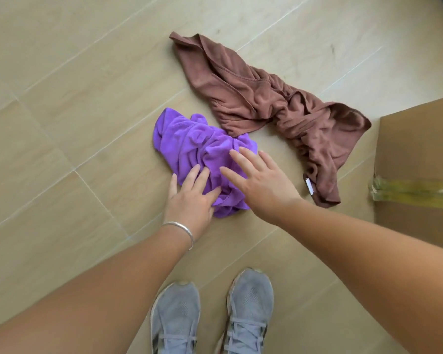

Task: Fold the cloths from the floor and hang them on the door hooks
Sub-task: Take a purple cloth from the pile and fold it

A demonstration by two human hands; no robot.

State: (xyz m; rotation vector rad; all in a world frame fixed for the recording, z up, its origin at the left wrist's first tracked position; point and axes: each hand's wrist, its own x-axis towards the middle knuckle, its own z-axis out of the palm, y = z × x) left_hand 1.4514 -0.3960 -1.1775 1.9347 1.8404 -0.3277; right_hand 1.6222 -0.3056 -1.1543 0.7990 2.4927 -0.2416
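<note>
A crumpled purple cloth (pixel 189 144) lies on the tiled floor just ahead of my feet. My left hand (pixel 189 198), with a silver bangle on the wrist, lies on the cloth's near left edge with straight fingers. My right hand (pixel 256 180) is spread flat over the cloth's near right side, fingers straight. A larger brown cloth (pixel 261 98) is bunched on the floor beyond and to the right, one corner touching the purple cloth. No door hooks are in view.
A cardboard box (pixel 420 154) with yellowed tape stands at the right edge, close to the brown cloth. My grey sneakers (pixel 210 315) stand at the bottom centre. Beige floor tiles (pixel 62 98) stretch to the left and beyond.
</note>
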